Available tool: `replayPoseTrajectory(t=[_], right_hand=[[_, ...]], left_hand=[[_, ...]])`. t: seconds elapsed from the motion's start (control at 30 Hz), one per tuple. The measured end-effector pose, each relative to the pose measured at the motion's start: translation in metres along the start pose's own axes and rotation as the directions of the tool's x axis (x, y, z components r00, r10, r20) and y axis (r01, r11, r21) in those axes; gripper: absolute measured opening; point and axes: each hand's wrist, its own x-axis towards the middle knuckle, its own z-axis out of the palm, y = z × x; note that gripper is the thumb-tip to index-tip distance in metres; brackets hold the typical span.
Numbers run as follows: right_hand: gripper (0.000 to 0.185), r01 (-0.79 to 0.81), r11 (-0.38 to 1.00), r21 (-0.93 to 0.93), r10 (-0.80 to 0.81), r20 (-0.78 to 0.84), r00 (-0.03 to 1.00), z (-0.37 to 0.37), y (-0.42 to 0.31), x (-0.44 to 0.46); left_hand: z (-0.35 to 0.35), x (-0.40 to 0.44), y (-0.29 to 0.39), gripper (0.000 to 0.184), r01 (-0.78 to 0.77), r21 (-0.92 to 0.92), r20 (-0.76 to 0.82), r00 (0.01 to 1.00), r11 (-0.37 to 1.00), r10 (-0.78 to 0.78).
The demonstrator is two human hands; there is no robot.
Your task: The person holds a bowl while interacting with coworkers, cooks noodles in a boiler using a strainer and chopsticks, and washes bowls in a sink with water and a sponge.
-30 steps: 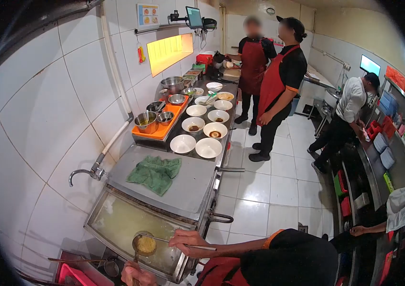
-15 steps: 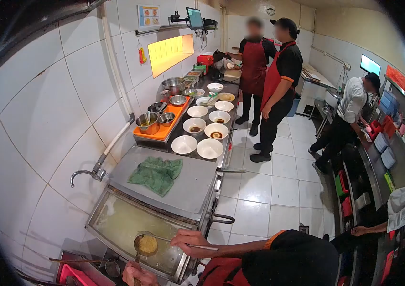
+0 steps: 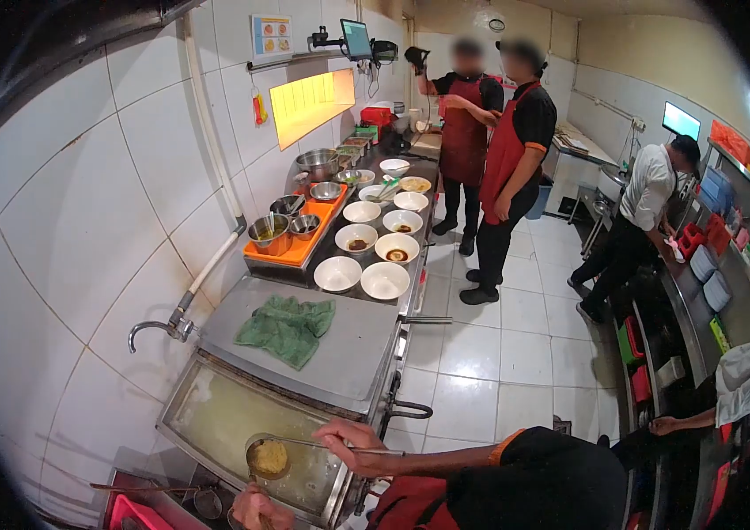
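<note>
My left hand (image 3: 262, 510) is closed around the handle of a round noodle strainer (image 3: 250, 466) at the bottom of the view. Yellowish noodles (image 3: 269, 459) sit in its basket, over the cloudy liquid of a rectangular metal vat (image 3: 182, 433). Further right, my right hand (image 3: 353, 444) grips a long, thin metal utensil (image 3: 300, 441). Its far end reaches the strainer's upper rim; the exact kind of tip is unclear. A grey metal cover (image 3: 216, 331) lies beyond the liquid, with a crumpled green cloth (image 3: 285, 330) on it.
Several white bowls (image 3: 337, 274), some with dark sauce, stand on the counter beside an orange tray (image 3: 291, 254) of metal pots. A tap (image 3: 154, 327) juts from the wall. Two aproned people (image 3: 516, 168) stand at the counter's far end; another person (image 3: 649, 194) works at the right shelves.
The right-hand utensil has shifted left across the strainer's top edge. My left hand stays on the strainer handle. At the far end, a person has raised a dark object.
</note>
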Motion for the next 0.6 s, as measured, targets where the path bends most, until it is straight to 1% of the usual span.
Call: replayPoseTrajectory(t=[0.07, 0.1, 0.13, 0.17, 0.2, 0.23, 0.27, 0.33, 0.37, 0.4, 0.47, 0.5, 0.53, 0.6], right_hand=[[0.022, 0.104, 0.994, 0.032, -0.104, -0.019, 0.994, -0.009, -0.010, 0.011], [0.021, 0.147, 0.987, 0.071, -0.149, 0.024, 0.989, -0.016, -0.018, 0.017], [0.021, 0.147, 0.987, 0.072, -0.149, 0.023, 0.989, -0.020, -0.025, 0.024], [0.022, 0.163, 0.985, 0.060, -0.166, 0.064, 0.984, -0.023, -0.031, 0.030], [0.022, 0.178, 0.983, 0.049, -0.182, 0.105, 0.978, -0.026, -0.038, 0.034], [0.023, -0.016, 0.975, 0.222, -0.019, 0.156, 0.988, -0.025, -0.048, 0.037], [0.023, -0.016, 0.974, 0.226, -0.020, 0.156, 0.987, -0.025, -0.049, 0.043], [0.025, -0.095, 0.993, 0.070, 0.064, 0.353, 0.934, -0.020, -0.039, 0.051], [0.028, -0.024, 0.994, 0.102, -0.017, 0.390, 0.920, -0.014, -0.032, 0.054], [0.028, -0.029, 0.994, 0.108, -0.016, 0.395, 0.919, -0.006, -0.023, 0.056], [0.029, 0.069, 0.986, -0.154, 0.049, 0.651, 0.758, 0.009, -0.010, 0.059], [0.036, -0.031, 0.997, -0.074, 0.073, 0.673, 0.736, 0.017, -0.008, 0.055], [0.036, -0.028, 0.997, -0.074, 0.070, 0.675, 0.734, 0.025, -0.007, 0.055], [0.047, -0.179, 0.969, -0.170, 0.246, 0.708, 0.661, 0.043, -0.007, 0.054]], left_hand=[[0.001, 0.003, 0.002, 0.038, -0.042, 0.090, 0.051, 0.998, 0.995, 0.038], [0.001, 0.005, 0.004, 0.038, -0.058, 0.127, 0.075, 0.996, 0.990, 0.049], [0.001, 0.006, 0.007, 0.039, -0.078, 0.168, 0.098, 0.993, 0.983, 0.062], [0.006, 0.019, 0.018, 0.039, -0.078, 0.169, 0.100, 0.993, 0.983, 0.061], [0.013, 0.032, 0.032, 0.038, -0.155, 0.147, 0.123, 0.983, 0.977, 0.138], [0.020, 0.046, 0.045, 0.037, -0.232, 0.122, 0.144, 0.966, 0.965, 0.214], [0.023, 0.055, 0.056, 0.037, -0.233, 0.125, 0.147, 0.966, 0.964, 0.214], [0.022, 0.063, 0.071, 0.037, -0.120, 0.076, 0.337, 0.937, 0.990, 0.088], [0.023, 0.055, 0.063, 0.036, -0.041, 0.005, 0.339, 0.940, 0.999, 0.036], [0.023, 0.057, 0.065, 0.036, -0.036, 0.013, 0.341, 0.940, 0.999, 0.030], [0.029, 0.066, 0.067, 0.036, -0.173, -0.039, 0.445, 0.879, 0.984, 0.172], [0.028, 0.066, 0.066, 0.036, -0.162, -0.049, 0.488, 0.857, 0.986, 0.166], [0.029, 0.064, 0.063, 0.036, -0.165, -0.047, 0.485, 0.858, 0.985, 0.167], [0.028, 0.059, 0.060, 0.034, -0.181, -0.104, 0.529, 0.823, 0.978, 0.208]])
